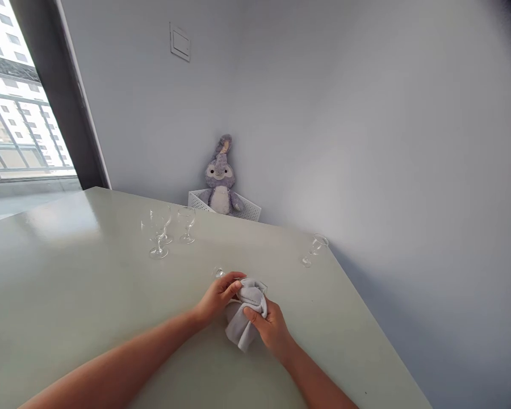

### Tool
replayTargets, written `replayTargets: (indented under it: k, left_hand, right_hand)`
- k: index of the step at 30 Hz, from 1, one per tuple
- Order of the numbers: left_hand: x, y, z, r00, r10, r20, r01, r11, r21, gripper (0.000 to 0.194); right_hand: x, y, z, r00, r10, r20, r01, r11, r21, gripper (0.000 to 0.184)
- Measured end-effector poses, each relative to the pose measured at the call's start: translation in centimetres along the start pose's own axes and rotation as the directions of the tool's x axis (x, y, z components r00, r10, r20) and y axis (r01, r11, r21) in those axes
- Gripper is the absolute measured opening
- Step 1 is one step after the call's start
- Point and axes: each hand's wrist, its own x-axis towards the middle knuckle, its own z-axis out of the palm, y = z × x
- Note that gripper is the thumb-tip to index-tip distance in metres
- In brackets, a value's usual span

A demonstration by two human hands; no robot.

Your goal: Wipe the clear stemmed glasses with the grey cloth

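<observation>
My left hand is closed around a stemmed glass, whose clear foot pokes out past my fingers to the left. A light grey cloth is bunched at the bowl of that glass, partly inside it, with a loose end hanging down. My right hand grips the cloth, thumb on top, at the mouth of the glass. Most of the bowl is hidden by fingers and cloth. Both hands are close together just above the pale table.
Three stemmed glasses stand upright at the left: a front one, one behind it and another beside them. One more glass is near the table's right edge. A plush rabbit sits in a white perforated basket behind the table.
</observation>
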Motion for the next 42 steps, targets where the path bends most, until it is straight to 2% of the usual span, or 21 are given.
replayTargets:
  k: [2, 5, 8, 18, 21, 25, 29, 32, 34, 37, 40, 42]
  left_hand:
    - [-0.3, 0.0, 0.1, 0.999, 0.025, 0.047, -0.025, 1.000, -0.004, 0.043]
    - [-0.7, 0.2, 0.2, 0.989, 0.051, 0.137, -0.045, 0.998, -0.040, 0.052]
    - [-0.8, 0.4, 0.3, 0.991, 0.068, 0.116, -0.065, 0.998, -0.025, 0.047]
    - [-0.6, -0.2, 0.3, 0.996, 0.057, 0.065, -0.057, 0.998, -0.009, 0.045]
    - [-0.6, -0.2, 0.3, 0.997, 0.056, 0.061, -0.055, 0.998, -0.011, 0.045]
    - [-0.4, 0.0, 0.3, 0.999, 0.040, 0.037, -0.038, 0.998, -0.046, 0.042]
    - [0.0, 0.0, 0.2, 1.000, -0.006, 0.010, 0.008, 0.986, -0.164, 0.041]
    - [0.2, -0.1, 0.0, 1.000, -0.025, 0.012, 0.026, 0.985, -0.173, 0.041]
    - [0.2, -0.2, 0.0, 1.000, -0.014, 0.000, 0.014, 0.991, -0.137, 0.039]
    - [-0.1, -0.1, 0.0, 0.999, 0.031, -0.025, -0.032, 0.998, -0.047, 0.036]
    - [-0.5, 0.3, 0.2, 0.997, 0.065, 0.044, -0.064, 0.997, -0.032, 0.046]
    - [-0.7, 0.6, 0.3, 0.993, 0.067, 0.094, -0.062, 0.996, -0.061, 0.050]
  right_hand:
    - [0.3, 0.4, -0.1, 0.995, 0.090, -0.044, -0.080, 0.979, 0.189, 0.029]
    - [0.8, 0.8, -0.4, 0.977, 0.211, -0.015, -0.179, 0.864, 0.471, 0.032]
    - [0.9, 1.0, -0.6, 0.968, 0.247, 0.041, -0.229, 0.807, 0.545, 0.030]
    - [0.9, 0.8, -0.6, 0.963, 0.259, 0.069, -0.249, 0.770, 0.587, 0.029]
    - [0.7, 0.8, -0.7, 0.966, 0.251, 0.066, -0.245, 0.799, 0.550, 0.032]
    - [0.5, 0.6, -0.7, 0.979, 0.198, 0.051, -0.201, 0.882, 0.427, 0.032]
    - [0.4, 0.0, -0.4, 0.996, 0.061, 0.066, -0.071, 0.984, 0.163, 0.037]
    - [0.2, -0.2, -0.2, 0.997, 0.006, 0.082, -0.008, 0.999, 0.032, 0.037]
    - [0.2, -0.1, 0.0, 0.996, 0.007, 0.090, -0.013, 0.998, 0.068, 0.037]
    - [0.4, 0.1, -0.1, 0.996, 0.075, 0.052, -0.086, 0.960, 0.268, 0.036]
    - [0.7, 0.4, -0.4, 0.983, 0.185, 0.003, -0.166, 0.877, 0.451, 0.033]
    - [0.8, 0.4, -0.6, 0.977, 0.211, 0.003, -0.187, 0.860, 0.475, 0.033]
